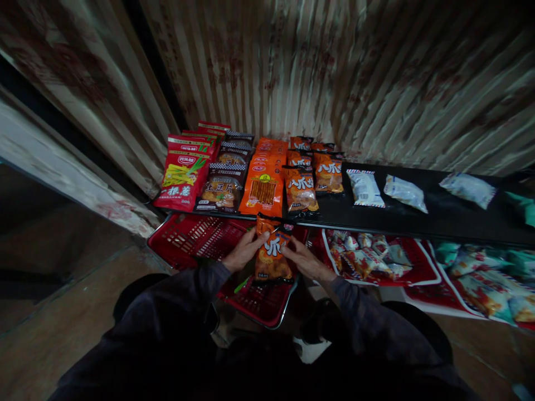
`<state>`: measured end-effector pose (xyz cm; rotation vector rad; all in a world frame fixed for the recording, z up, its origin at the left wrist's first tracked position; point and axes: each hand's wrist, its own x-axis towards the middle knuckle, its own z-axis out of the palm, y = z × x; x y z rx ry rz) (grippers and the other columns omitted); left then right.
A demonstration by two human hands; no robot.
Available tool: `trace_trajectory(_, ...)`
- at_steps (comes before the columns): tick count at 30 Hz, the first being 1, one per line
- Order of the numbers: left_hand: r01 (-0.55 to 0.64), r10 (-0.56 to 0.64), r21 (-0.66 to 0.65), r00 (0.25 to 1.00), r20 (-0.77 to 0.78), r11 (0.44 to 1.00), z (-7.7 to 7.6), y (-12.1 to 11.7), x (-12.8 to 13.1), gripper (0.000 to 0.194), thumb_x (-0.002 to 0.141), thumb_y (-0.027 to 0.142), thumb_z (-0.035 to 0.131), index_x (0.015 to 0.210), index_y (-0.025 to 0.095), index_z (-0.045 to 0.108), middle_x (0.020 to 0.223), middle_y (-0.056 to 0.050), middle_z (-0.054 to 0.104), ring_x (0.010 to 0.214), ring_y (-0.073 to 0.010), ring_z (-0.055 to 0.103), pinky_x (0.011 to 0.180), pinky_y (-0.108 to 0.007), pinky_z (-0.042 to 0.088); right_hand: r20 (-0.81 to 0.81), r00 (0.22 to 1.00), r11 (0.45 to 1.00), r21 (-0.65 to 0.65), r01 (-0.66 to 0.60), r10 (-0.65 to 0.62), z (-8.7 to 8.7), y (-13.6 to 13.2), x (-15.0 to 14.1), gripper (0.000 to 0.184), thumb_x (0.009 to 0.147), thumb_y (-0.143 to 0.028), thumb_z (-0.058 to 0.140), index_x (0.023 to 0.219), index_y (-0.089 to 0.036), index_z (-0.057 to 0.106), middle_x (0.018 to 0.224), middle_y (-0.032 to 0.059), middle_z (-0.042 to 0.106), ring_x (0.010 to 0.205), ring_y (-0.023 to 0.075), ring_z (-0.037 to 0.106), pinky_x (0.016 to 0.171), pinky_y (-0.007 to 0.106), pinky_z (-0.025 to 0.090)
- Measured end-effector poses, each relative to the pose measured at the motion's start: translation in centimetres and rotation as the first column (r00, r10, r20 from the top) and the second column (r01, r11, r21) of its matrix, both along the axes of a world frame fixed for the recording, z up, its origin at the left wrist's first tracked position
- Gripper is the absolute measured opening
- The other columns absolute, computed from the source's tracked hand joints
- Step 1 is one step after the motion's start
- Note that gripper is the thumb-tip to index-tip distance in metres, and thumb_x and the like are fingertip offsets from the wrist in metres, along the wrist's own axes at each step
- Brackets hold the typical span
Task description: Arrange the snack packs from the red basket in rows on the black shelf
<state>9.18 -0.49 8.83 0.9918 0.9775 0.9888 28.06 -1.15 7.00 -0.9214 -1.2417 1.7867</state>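
Between my two hands is an orange snack bag (272,257) with white lettering, held upright in front of the black shelf (397,220). My left hand (246,249) grips its left side, thumb on the front. My right hand (308,258) grips the right side the same way, its other fingers partly hidden behind the bag. Matching orange bags (300,192) stand on the shelf just beyond. Left of those are flat orange packets (262,186), brown potato snack bags (221,186) and red bags (181,175).
Below the shelf at left is a red basket (167,242), partly behind my arms. Another red basket (430,273) to the right holds several small packets. White packets (365,188) lie along the shelf's right part. A pleated curtain (259,72) hangs behind.
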Motion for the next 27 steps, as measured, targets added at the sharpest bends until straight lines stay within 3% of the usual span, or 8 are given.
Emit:
trace_trajectory(4, -0.053, 0.063, 0.118, 0.995, -0.080, 0.992, -0.5, -0.2, 0.9, 0.064, 0.080, 0.059, 0.066, 0.126, 0.016, 0.059, 0.125, -0.010, 0.067, 0.115, -0.0262, 0.061, 0.099, -0.036, 0.049, -0.020, 0.999, 0.999, 0.025, -0.045, 0.045, 0.0, -0.7, 0.4, 0.069, 0.077, -0.056, 0.074, 0.136, -0.028, 0.052, 0.133, 0.0065, 0.063, 0.121, 0.0234, 0.061, 0.105, 0.041, 0.048)
trace_trajectory(8, -0.170, 0.202, 0.190, 0.966, -0.160, 0.967, -1.3, -0.2, 2.0, 0.057, 0.086, 0.056, 0.060, 0.128, 0.018, 0.057, 0.125, -0.009, 0.066, 0.115, -0.0235, 0.061, 0.101, -0.034, 0.047, 0.080, 0.997, 0.993, 0.119, 0.009, -0.019, -0.1, -1.0, -0.1, 0.067, 0.078, -0.054, 0.074, 0.134, -0.026, 0.052, 0.136, 0.0061, 0.061, 0.126, 0.0235, 0.056, 0.110, 0.041, 0.044)
trace_trajectory(14, -0.373, 0.374, 0.035, 0.916, -0.146, 0.927, -1.5, 0.7, 3.4, 0.059, 0.087, 0.054, 0.060, 0.134, 0.020, 0.052, 0.120, -0.007, 0.069, 0.110, -0.0229, 0.064, 0.097, -0.033, 0.049, 0.053, 0.990, 0.989, 0.070, 0.126, -0.130, -0.1, -2.1, -1.8, 0.063, 0.077, -0.062, 0.070, 0.128, -0.027, 0.056, 0.127, 0.0062, 0.067, 0.119, 0.0252, 0.063, 0.103, 0.041, 0.050)
trace_trajectory(17, -0.399, 0.393, -0.014, 0.908, -0.144, 0.917, -1.5, 0.8, 3.7, 0.061, 0.087, 0.053, 0.060, 0.137, 0.020, 0.049, 0.119, -0.007, 0.070, 0.107, -0.0226, 0.065, 0.095, -0.032, 0.050, 0.113, 0.971, 0.974, 0.106, 0.200, -0.211, -0.4, -2.4, -2.2, 0.061, 0.077, -0.066, 0.066, 0.123, -0.025, 0.060, 0.125, 0.0077, 0.068, 0.115, 0.0259, 0.064, 0.101, 0.041, 0.051)
trace_trajectory(21, -0.436, 0.430, -0.029, 0.895, -0.119, 0.900, -1.2, 0.4, 3.8, 0.061, 0.087, 0.056, 0.057, 0.135, 0.019, 0.050, 0.115, -0.007, 0.071, 0.102, -0.0225, 0.067, 0.089, -0.031, 0.052, 0.196, 0.954, 0.970, 0.131, 0.204, -0.227, -0.9, -2.6, -2.2, 0.059, 0.080, -0.067, 0.061, 0.118, -0.022, 0.061, 0.115, 0.0088, 0.071, 0.102, 0.0251, 0.068, 0.091, 0.039, 0.055)
trace_trajectory(27, -0.415, 0.416, -0.041, 0.909, 0.004, 0.909, 0.3, 0.0, 3.9, 0.057, 0.082, 0.056, 0.061, 0.124, 0.019, 0.054, 0.111, -0.006, 0.071, 0.098, -0.0226, 0.068, 0.085, -0.032, 0.054, 0.297, 0.905, 0.938, 0.254, 0.234, -0.306, 0.0, -2.7, -2.0, 0.056, 0.084, -0.068, 0.054, 0.114, -0.021, 0.063, 0.110, 0.0070, 0.073, 0.099, 0.0243, 0.068, 0.086, 0.036, 0.055)
